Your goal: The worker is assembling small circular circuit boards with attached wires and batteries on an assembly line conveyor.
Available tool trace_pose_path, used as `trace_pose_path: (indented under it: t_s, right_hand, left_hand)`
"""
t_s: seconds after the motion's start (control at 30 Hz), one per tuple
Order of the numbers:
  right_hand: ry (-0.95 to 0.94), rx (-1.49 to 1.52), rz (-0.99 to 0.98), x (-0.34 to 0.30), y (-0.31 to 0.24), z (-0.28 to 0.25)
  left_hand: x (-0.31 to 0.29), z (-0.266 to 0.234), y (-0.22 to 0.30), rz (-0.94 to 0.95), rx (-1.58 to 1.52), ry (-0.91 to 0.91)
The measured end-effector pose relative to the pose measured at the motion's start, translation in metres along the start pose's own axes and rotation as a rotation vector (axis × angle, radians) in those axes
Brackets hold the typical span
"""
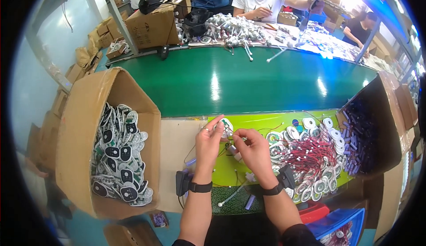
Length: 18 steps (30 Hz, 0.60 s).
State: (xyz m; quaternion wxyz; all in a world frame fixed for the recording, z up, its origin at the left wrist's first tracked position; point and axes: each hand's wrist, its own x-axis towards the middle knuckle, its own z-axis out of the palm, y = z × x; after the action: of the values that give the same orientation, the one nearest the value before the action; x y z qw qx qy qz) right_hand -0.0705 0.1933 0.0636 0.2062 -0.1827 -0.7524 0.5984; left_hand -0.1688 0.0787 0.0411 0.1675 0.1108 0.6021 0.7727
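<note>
My left hand, its index finger stretched up, holds a small white rounded housing with a green circuit board between thumb and fingers. Close beside it, my right hand is closed in a pinch at the housing's edge; thin wires run there, but what its fingertips grip is too small to make out. Under the hands lies a small grey cylinder. A white tube with a round tip rests nearer me, beside a purple battery cell. Another purple cell lies left of my left hand.
At left stands a carton of black-and-white faced circuit pieces. Right of my hands, white rings and red wires pile on a yellow-green mat. A carton holds purple cells. Beyond runs a green conveyor belt; people work behind it.
</note>
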Motion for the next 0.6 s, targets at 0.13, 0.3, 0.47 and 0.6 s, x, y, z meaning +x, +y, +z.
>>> trace_pose_path:
  t_s: [0.13, 0.3, 0.47, 0.6]
  right_hand:
    - [0.069, -0.029, -0.025, 0.006, 0.002, -0.002]
    - [0.024, 0.161, 0.111, 0.005, 0.003, -0.005]
    - [0.001, 0.155, 0.184, 0.006, -0.004, -0.006]
    - [0.025, 0.189, 0.202, 0.007, -0.001, -0.004]
  left_hand:
    - [0.001, -0.002, -0.003, -0.070, -0.115, -0.033]
    - [0.004, -0.006, -0.010, -0.031, 0.084, -0.049]
    - [0.004, -0.006, -0.009, -0.095, -0.016, -0.068]
    - [0.004, -0.003, -0.009, -0.126, -0.105, -0.065]
